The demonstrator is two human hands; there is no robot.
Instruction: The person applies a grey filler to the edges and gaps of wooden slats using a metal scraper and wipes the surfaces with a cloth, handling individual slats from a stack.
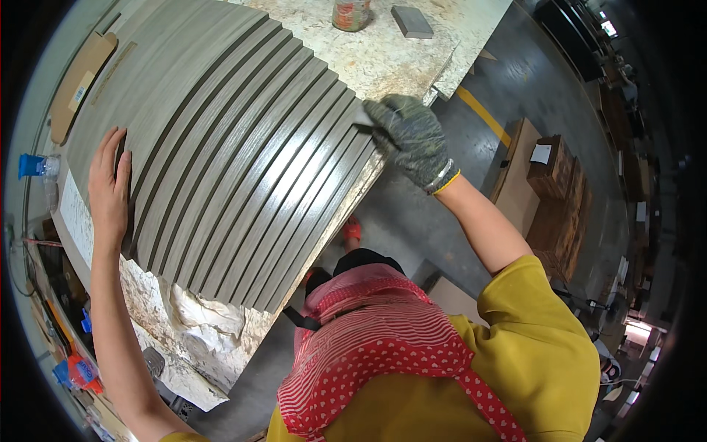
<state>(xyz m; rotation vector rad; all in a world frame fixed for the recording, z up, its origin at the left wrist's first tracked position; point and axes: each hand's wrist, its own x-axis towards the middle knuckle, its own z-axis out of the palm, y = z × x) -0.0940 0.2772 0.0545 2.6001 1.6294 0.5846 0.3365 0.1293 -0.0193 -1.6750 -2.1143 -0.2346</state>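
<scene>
Long grey wood-grain boards (243,147) lie across the worktable, overlapping in a stepped row. My bare left hand (109,188) rests at the left end of the boards, fingers stretched out and slightly apart along a board edge. On my right hand (409,140) is a dark grey-green knit glove with a yellow cuff edge. Its fingers are curled at the right end of the nearer boards. A small pale thing shows at the gloved fingertips, mostly hidden, and I cannot make out what it is.
A can (351,13) with a worn red label and a small grey block (412,22) stand at the table's far side. A brown cardboard piece (82,88) lies far left. White cloth (206,317) bunches under the boards. Wooden boxes (552,173) sit on the floor at right.
</scene>
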